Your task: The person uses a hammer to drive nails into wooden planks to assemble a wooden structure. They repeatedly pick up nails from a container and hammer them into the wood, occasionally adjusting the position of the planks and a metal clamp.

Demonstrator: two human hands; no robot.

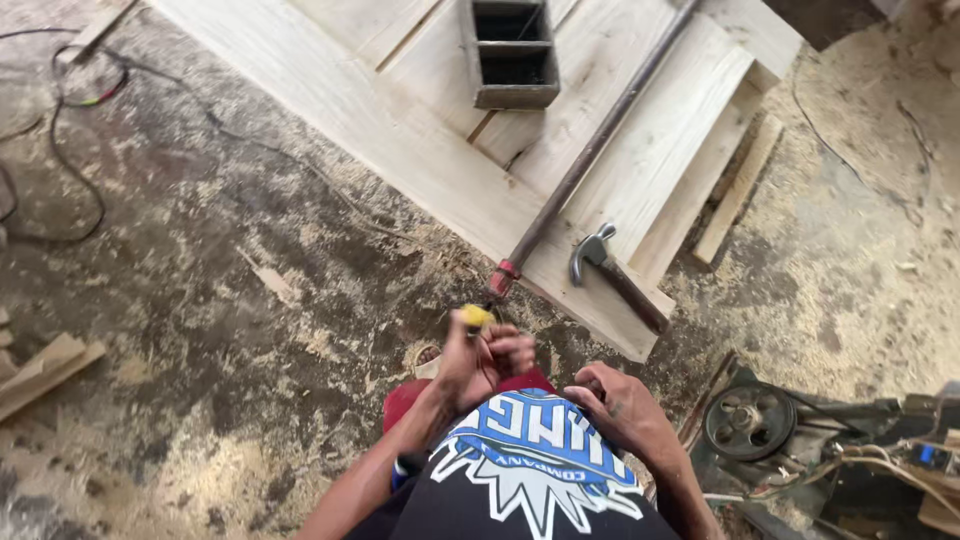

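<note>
Far to the left of the left hand, 2 or 3 wood offcuts (40, 368) are lying on the sawdust-covered floor (230, 330), and cables (70, 110) are trailing up beyond them. The left hand (480, 362) is closing its fingers around 1 small yellow object (476, 317), which is sticking up above the knuckles; what it is cannot be told. Just beyond that hand, 1 long metal bar clamp (585, 160) is lying across the pale wooden panel (420, 150), with 1 small dark wooden box (512, 55) sitting further up. The right hand (622, 408) is curling loosely against the black printed shirt (530, 470), gripping nothing visible. Above it, 1 claw hammer (612, 272) is resting on the panel. To its right, 1 machine with a pulley wheel (748, 422) is sitting.
</note>
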